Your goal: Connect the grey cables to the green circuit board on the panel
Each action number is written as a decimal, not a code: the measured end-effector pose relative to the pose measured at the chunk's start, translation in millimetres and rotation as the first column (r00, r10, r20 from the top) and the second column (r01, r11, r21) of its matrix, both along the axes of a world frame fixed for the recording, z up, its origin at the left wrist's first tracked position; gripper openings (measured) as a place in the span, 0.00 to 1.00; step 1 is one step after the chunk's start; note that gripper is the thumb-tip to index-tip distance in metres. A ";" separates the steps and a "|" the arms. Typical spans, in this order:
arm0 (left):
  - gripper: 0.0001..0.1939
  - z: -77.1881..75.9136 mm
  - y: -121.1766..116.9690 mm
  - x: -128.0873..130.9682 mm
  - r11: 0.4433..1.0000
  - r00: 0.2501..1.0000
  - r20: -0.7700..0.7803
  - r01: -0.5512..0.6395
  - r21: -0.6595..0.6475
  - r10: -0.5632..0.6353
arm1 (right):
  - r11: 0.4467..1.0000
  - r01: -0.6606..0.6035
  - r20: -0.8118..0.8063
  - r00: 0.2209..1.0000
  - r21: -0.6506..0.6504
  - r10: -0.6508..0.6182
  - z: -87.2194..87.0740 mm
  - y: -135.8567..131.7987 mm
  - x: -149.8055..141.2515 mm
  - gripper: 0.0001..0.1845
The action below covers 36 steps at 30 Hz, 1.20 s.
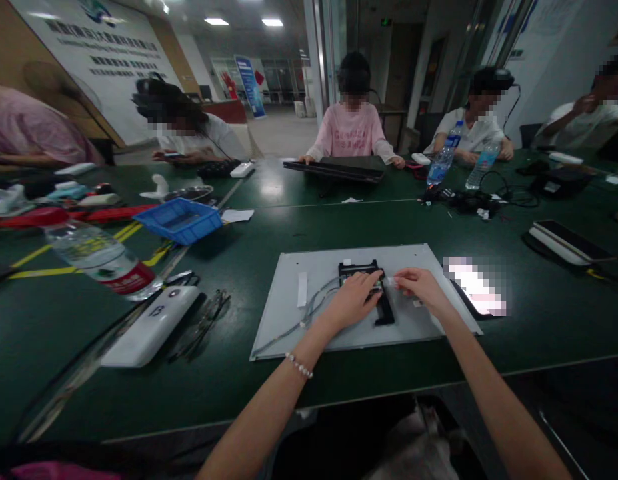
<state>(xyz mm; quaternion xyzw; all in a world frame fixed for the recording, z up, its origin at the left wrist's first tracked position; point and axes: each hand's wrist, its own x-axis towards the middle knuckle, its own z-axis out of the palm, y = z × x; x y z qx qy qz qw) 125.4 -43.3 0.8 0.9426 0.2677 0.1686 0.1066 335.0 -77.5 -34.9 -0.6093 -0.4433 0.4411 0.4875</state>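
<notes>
Right now, the black frame [387, 312] lies on the white panel [285, 293], under the loose, spread fingers of the left hand [357, 297]. Beside it, the right hand [421, 287] bends its fingertips together; whether they hold anything, I can't tell. Pressing softly should keep the frame still.

Left hand [357, 297] is covering part of the black bracket [387, 312]. Whatever's at right hand's [419, 285] fingertips is reading too small to ID. Right of it, pixelation is masking the phone [479, 290] screen. Left of both hands, wire bundle [206, 327] is blurring out. Both forearms [261, 410] are running off the bottom edge.
</notes>
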 end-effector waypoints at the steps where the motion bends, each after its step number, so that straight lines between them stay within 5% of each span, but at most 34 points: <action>1: 0.23 -0.2 0.1 0.1 1.000 1.000 0.003 -0.013 -0.004 0.013 | 1.000 -0.007 -0.013 1.000 -0.012 0.006 0.4 -0.9 0.0 0.12; 12: 0.23 -0.2 -0.5 -0.3 0.998 0.999 -0.031 0.010 0.056 -0.008 | 1.000 -0.020 0.000 1.000 -0.010 0.020 -0.5 5.1 -17.0 0.09; 20: 0.17 3.2 -2.5 -0.7 0.991 0.995 -0.091 0.044 0.127 -0.032 | 0.995 -0.072 0.304 0.951 0.067 0.049 1.9 2.5 -23.0 0.07; 27: 0.16 3.9 -2.4 -0.1 0.986 0.993 -0.116 0.046 0.160 -0.027 | 0.975 -0.093 0.619 0.783 0.201 -0.053 4.5 -3.5 -22.8 0.07; 31: 0.15 4.8 -2.3 0.1 0.986 0.992 -0.127 0.043 0.164 -0.022 | 0.971 -0.116 0.678 0.733 0.210 -0.059 3.7 -5.3 -21.3 0.06; 36: 0.18 8.0 -3.4 -0.7 0.986 0.992 -0.120 0.049 0.161 -0.030 | 0.970 -0.124 0.646 0.762 0.207 -0.041 3.7 -4.5 -19.0 0.07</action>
